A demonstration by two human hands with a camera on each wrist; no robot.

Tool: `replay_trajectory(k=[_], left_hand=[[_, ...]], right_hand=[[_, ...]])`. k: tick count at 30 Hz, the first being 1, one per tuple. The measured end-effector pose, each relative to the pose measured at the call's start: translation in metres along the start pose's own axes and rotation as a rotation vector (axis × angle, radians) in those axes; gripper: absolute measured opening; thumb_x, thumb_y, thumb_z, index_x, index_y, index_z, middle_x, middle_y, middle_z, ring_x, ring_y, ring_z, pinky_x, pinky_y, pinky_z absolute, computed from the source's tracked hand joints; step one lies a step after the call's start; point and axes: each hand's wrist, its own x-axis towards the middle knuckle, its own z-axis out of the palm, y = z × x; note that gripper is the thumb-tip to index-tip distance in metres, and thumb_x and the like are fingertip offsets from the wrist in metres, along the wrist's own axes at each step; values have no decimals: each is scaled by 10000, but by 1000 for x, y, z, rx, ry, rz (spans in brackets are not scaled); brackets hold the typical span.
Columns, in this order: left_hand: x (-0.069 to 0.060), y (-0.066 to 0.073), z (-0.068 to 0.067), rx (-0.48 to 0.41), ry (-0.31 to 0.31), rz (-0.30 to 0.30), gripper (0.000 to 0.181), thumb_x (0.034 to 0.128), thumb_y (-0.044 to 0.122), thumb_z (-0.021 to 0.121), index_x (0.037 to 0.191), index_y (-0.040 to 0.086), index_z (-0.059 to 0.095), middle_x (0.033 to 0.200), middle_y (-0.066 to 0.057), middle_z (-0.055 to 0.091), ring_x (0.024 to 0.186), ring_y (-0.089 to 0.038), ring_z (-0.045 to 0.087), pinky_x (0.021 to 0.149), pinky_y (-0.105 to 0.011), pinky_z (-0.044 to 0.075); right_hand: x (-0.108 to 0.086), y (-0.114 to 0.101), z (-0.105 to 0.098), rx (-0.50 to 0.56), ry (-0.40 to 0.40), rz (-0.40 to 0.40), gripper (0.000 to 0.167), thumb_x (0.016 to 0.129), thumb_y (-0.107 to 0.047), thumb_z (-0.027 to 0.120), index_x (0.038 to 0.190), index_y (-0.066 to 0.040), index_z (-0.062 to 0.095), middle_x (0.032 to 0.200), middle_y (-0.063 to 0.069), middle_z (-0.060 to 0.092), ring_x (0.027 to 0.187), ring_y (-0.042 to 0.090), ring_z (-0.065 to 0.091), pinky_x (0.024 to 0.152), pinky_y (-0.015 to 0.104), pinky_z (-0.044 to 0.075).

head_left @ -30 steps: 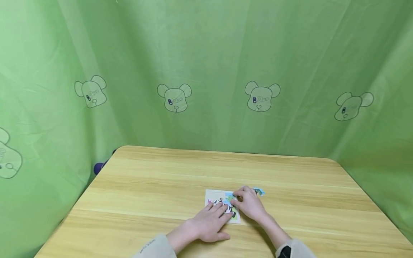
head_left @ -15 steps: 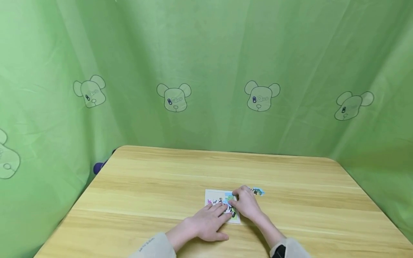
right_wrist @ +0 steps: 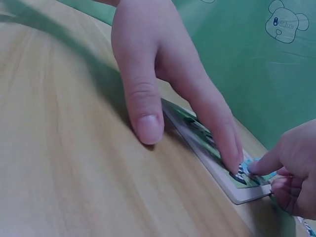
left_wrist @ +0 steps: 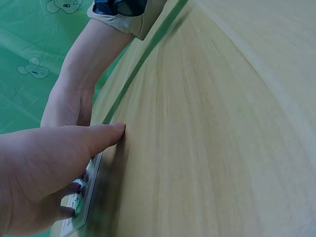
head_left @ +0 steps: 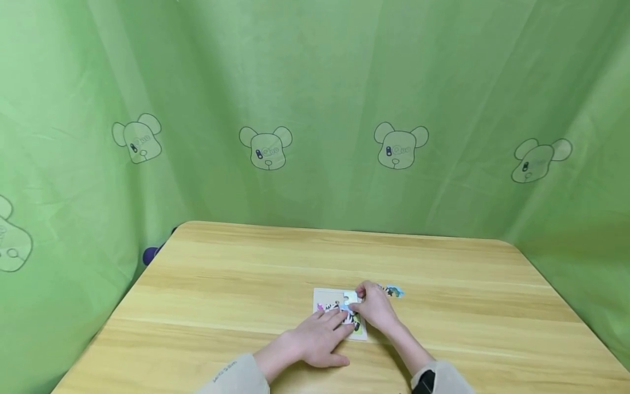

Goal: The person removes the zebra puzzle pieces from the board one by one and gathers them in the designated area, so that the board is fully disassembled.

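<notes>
Left hand [head_left: 319, 340]: laid out straight, gripping nothing, fingertips pressed on the zebra pieces [head_left: 351, 319] in the puzzle board [head_left: 327, 296]. Right hand [head_left: 377, 313]: thumb and index finger pinching the right edge of the corner piece [head_left: 350, 297], upper right of the board; it shows pale in the head view. Whether that piece is fully seated, I can't tell. Board lies flat on the wood-grain table [head_left: 236, 284], near my side, its upper left part bare. Loose pieces [head_left: 395, 291] on the table just past my right hand. Green curtain [head_left: 320, 65] with bear-head outlines behind.
</notes>
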Motion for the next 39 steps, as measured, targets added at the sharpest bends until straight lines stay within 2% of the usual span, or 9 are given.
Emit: replay_trajectory(k=[5, 10, 16, 19, 24, 31, 39], left_hand=[[-1, -1, -2, -15, -6, -1, 691, 889, 594, 433, 1450, 205, 322, 1506, -61, 258, 1371, -223, 232, 1091, -416, 251], [-2, 0, -2, -31, -9, -5, 694, 888, 596, 432, 1453, 211, 314, 1509, -61, 248, 1376, -218, 219, 1097, -409, 239], [-2, 0, -1, -33, -4, -10, 694, 889, 597, 426, 1456, 215, 305, 1515, -58, 233, 1379, -220, 209, 1098, -426, 229], [-2, 1, -1, -32, -8, -16, 698, 888, 601, 421, 1459, 219, 297, 1518, -55, 225, 1380, -218, 205, 1100, -425, 224], [-4, 3, -1, -25, -11, -18, 702, 892, 596, 416, 1464, 213, 283, 1518, -57, 222, 1381, -215, 203, 1103, -416, 219], [-4, 5, 2, -18, -1, -13, 695, 897, 594, 403, 1460, 203, 291, 1516, -51, 228, 1379, -208, 208, 1104, -405, 221], [-9, 4, 1, -25, 18, -7, 683, 899, 582, 415, 1449, 190, 316, 1510, -63, 241, 1376, -221, 217, 1102, -413, 225]], right_hand=[[1, 2, 2, 58, 43, -24, 239, 704, -6, 723, 905, 4, 593, 719, -4, 549, 659, 130, 495, 631, 288, 424], [1, 6, -2, 149, 39, -28, 197, 756, 18, 665, 940, -16, 604, 706, -20, 575, 651, 105, 515, 621, 247, 438], [1, 15, -20, 302, 11, 32, 223, 812, 31, 632, 1027, -1, 581, 753, 40, 594, 609, 161, 549, 472, 232, 469], [1, 24, -31, 323, 14, 68, 232, 827, 15, 624, 1053, -7, 576, 769, 55, 600, 591, 181, 558, 419, 238, 453], [-2, 43, -51, 347, 13, 124, 267, 846, -5, 604, 1108, 13, 552, 793, 63, 597, 600, 173, 539, 431, 237, 437], [-4, 72, -76, 418, 24, 178, 288, 876, -20, 579, 1145, 56, 507, 792, 41, 572, 620, 128, 506, 525, 228, 456], [-4, 101, -92, 352, 32, 229, 279, 918, -92, 544, 1140, 69, 493, 804, 42, 572, 701, 136, 525, 564, 247, 466]])
